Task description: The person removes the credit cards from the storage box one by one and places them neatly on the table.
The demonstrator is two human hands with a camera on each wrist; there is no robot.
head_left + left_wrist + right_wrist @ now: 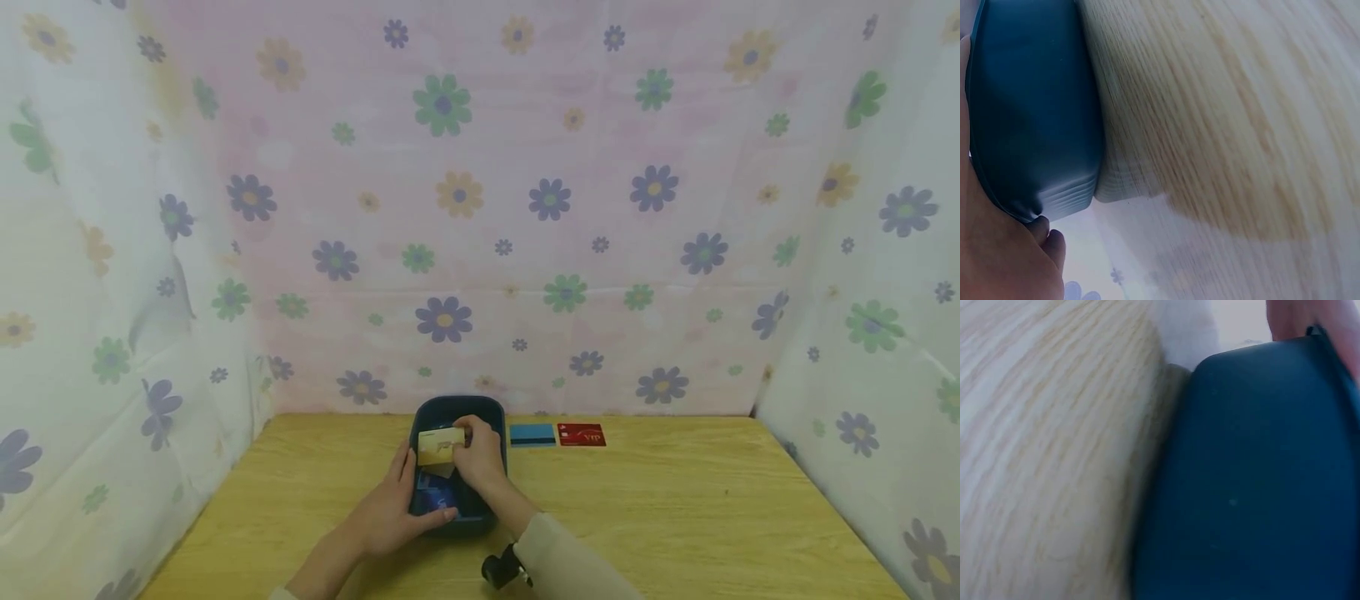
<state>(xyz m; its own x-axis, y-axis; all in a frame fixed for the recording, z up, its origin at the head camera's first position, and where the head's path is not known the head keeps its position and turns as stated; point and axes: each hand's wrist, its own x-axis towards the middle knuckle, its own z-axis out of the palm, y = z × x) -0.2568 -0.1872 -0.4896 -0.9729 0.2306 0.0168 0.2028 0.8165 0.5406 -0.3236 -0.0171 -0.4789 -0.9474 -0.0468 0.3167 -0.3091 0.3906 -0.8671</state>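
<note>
A dark blue bin (457, 408) stands on the wooden table (675, 508) near the back wall. My right hand (477, 454) is over the bin and pinches a gold card (439, 445) just above it. My left hand (397, 508) grips the bin's near left rim, thumb across its front edge. Blue cards (435, 498) lie inside the bin. The left wrist view shows the bin's outer wall (1029, 112) against my palm (1004, 256). In the right wrist view the bin's wall (1254, 481) fills the frame, with a fingertip (1310, 319) at its rim.
A blue card (532, 434) and a red card (581, 434) lie side by side on the table just right of the bin. Flowered cloth (480, 208) walls the table at the back and both sides.
</note>
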